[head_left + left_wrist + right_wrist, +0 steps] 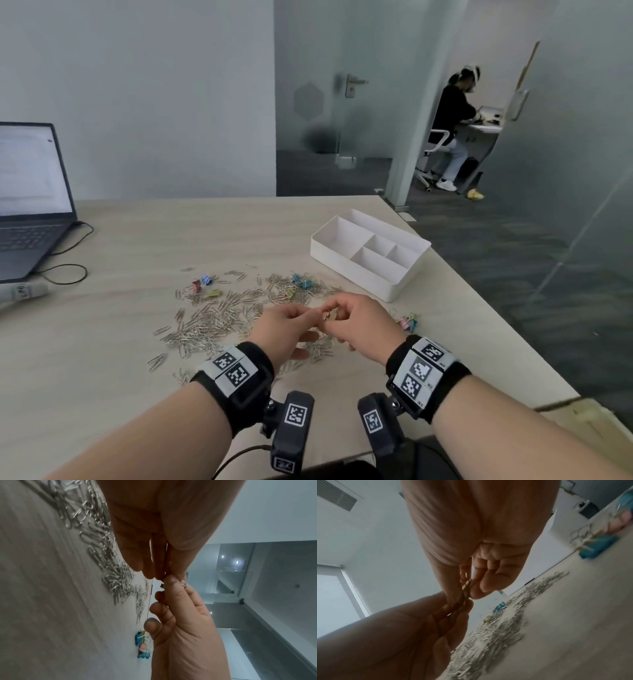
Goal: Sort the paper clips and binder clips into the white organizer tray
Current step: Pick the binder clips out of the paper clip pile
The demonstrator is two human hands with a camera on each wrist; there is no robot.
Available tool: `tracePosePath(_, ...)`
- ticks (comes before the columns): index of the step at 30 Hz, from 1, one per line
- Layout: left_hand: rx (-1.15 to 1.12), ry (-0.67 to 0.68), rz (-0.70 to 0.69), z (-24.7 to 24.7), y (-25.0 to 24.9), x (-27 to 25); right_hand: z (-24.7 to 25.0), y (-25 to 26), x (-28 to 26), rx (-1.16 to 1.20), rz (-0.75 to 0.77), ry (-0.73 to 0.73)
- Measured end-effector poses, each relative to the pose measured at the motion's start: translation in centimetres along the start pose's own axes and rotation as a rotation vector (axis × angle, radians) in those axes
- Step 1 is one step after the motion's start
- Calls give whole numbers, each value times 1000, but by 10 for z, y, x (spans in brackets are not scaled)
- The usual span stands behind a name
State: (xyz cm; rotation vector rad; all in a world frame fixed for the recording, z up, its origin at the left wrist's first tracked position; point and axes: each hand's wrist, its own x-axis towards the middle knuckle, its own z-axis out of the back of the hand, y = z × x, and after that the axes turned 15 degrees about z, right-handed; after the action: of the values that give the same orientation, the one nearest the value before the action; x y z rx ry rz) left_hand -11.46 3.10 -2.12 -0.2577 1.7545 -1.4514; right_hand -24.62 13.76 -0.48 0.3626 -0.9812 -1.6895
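While both hands meet above the tabletop (137, 240), the left hand (287, 320) and right hand (356, 322) each pinch 1 small yellowish clip (330, 314); light, stiff and springy, it looks best held by its body; the white organizer tray (346, 263) stands near, apparently unfilled.

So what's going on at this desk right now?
A person is sorting clips. Both hands, left and right, pinch a small clip between them above the paper clip pile. The white tray looks empty. Binder clips lie loose on the table.
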Motion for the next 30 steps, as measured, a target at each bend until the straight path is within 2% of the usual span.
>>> tracePosePath(2,22,38,31,-7,0,-3,13,-10,-5,-160,-1,14)
tracePosePath(5,107,2,14,-10,2,-2,36,-27,-10,-306,-113,81)
tracePosePath(7,159,-18,7,-7,3,-2,51,-38,-13,-415,-187,184)
tracePosePath(10,209,-41,-2,3,1,0,66,-48,-13,-571,-217,332)
tracePosePath(15,244,-79,-17,28,-2,0,81,-51,-3,-675,-238,428)
tracePosePath(17,270,-109,-29,42,-4,0,81,-47,5,-702,-241,429)
tracePosePath(20,351,-183,-61,67,-8,1,72,-31,20,-718,-209,349)
tracePosePath(24,515,-355,-150,104,-22,5,42,-8,41,-570,-136,247)
tracePosePath(28,697,-554,-180,151,-37,28,2,8,66,-467,-2,260)
tracePosePath(30,821,-600,-161,172,-43,44,-16,14,79,-437,30,267)
